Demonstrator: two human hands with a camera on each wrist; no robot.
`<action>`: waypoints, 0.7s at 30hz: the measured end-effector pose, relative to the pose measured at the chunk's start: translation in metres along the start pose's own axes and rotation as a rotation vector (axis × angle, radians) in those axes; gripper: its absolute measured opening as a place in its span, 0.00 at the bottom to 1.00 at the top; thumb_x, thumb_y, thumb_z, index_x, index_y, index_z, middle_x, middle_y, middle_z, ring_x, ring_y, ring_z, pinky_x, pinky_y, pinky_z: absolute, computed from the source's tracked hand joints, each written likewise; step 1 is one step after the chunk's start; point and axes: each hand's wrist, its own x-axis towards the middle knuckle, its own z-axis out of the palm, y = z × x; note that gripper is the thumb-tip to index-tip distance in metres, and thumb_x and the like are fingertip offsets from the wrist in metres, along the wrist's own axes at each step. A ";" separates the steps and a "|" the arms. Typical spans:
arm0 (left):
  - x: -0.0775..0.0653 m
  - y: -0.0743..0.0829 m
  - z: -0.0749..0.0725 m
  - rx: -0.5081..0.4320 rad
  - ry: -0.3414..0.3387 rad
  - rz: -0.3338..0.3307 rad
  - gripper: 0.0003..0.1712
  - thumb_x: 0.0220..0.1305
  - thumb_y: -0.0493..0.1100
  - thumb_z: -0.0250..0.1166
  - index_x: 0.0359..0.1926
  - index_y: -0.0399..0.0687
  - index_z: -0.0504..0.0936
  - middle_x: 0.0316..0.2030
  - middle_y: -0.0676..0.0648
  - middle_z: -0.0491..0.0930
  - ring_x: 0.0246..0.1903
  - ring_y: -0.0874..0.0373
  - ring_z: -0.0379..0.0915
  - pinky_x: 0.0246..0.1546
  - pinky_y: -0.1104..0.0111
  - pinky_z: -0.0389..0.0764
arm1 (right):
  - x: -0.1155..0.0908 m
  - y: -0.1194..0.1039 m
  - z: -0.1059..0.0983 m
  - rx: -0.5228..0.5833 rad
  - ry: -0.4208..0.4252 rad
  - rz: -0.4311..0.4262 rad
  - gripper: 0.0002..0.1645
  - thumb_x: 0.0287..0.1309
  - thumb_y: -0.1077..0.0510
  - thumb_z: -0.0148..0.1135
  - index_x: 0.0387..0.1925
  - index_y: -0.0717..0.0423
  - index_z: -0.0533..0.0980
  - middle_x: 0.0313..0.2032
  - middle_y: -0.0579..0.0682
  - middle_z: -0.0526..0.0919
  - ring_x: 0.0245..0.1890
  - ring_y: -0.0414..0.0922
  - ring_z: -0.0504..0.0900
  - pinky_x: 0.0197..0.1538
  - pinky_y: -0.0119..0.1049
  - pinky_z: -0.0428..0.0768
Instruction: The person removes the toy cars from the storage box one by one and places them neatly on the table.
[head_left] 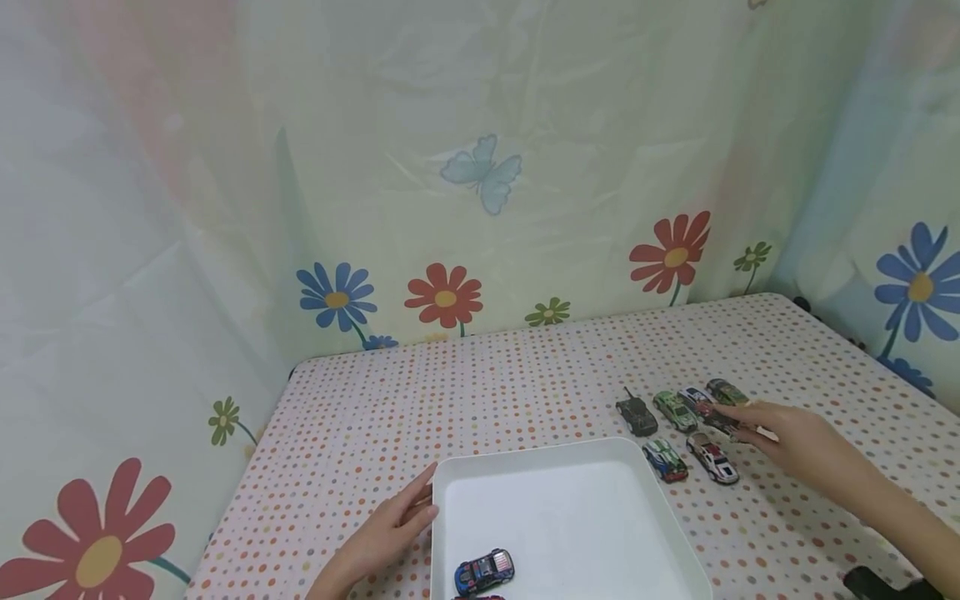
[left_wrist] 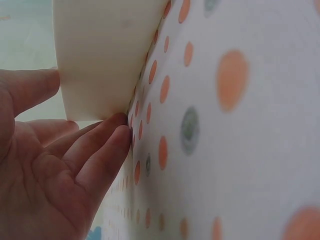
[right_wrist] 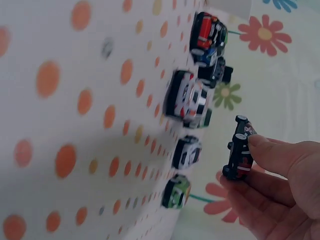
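Observation:
My right hand (head_left: 795,437) pinches a small black toy car with red markings (right_wrist: 241,152) between thumb and fingers, lifted above the table. Below and beside it, several toy cars stand in a group: a green one (head_left: 674,412), a black one with a thin rod (head_left: 636,415), a white one with red and black (head_left: 712,458), and a green-and-blue one (head_left: 665,461). My left hand (head_left: 390,527) touches the far left corner of a white tray (head_left: 570,500), its thumb at the rim and its fingers fairly straight. Inside the tray sit a dark blue toy car (head_left: 484,572) and a partly cut-off red one (head_left: 480,597).
A dotted cloth covers the table (head_left: 360,417). Flower-printed sheeting (head_left: 540,250) hangs behind it and at both sides. Near the lower right edge lies a black object (head_left: 870,583), partly behind the right forearm.

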 end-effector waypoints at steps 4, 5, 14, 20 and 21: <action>0.000 0.000 -0.001 -0.003 -0.003 -0.003 0.35 0.72 0.49 0.51 0.72 0.39 0.50 0.61 0.30 0.63 0.57 0.41 0.66 0.52 0.59 0.74 | -0.006 0.009 -0.004 -0.009 -0.053 0.063 0.23 0.48 0.65 0.68 0.49 0.67 0.77 0.35 0.63 0.81 0.24 0.47 0.79 0.21 0.38 0.74; 0.000 -0.001 -0.001 -0.006 -0.005 -0.002 0.35 0.72 0.49 0.51 0.72 0.39 0.49 0.61 0.30 0.63 0.57 0.41 0.66 0.52 0.59 0.74 | -0.007 0.011 -0.004 -0.011 -0.070 0.083 0.23 0.49 0.65 0.67 0.50 0.68 0.76 0.33 0.61 0.81 0.22 0.45 0.76 0.21 0.38 0.73; -0.001 -0.002 -0.001 -0.007 -0.002 0.004 0.36 0.72 0.50 0.51 0.72 0.39 0.50 0.61 0.30 0.62 0.57 0.41 0.66 0.52 0.60 0.74 | -0.013 0.014 0.001 0.014 -0.156 0.176 0.23 0.53 0.66 0.64 0.52 0.71 0.74 0.24 0.54 0.78 0.13 0.40 0.62 0.16 0.33 0.62; 0.000 -0.002 -0.001 -0.006 0.001 0.009 0.36 0.71 0.50 0.52 0.72 0.39 0.50 0.61 0.30 0.63 0.57 0.41 0.66 0.52 0.61 0.74 | -0.014 0.012 0.005 -0.003 -0.199 0.185 0.23 0.53 0.66 0.65 0.50 0.73 0.74 0.26 0.54 0.79 0.13 0.41 0.61 0.16 0.33 0.62; 0.000 -0.001 -0.001 -0.005 0.000 0.010 0.36 0.71 0.49 0.52 0.72 0.39 0.50 0.61 0.30 0.63 0.57 0.41 0.66 0.52 0.61 0.74 | -0.014 0.011 0.005 -0.011 -0.204 0.186 0.22 0.53 0.65 0.65 0.49 0.73 0.74 0.28 0.57 0.80 0.14 0.40 0.62 0.17 0.33 0.63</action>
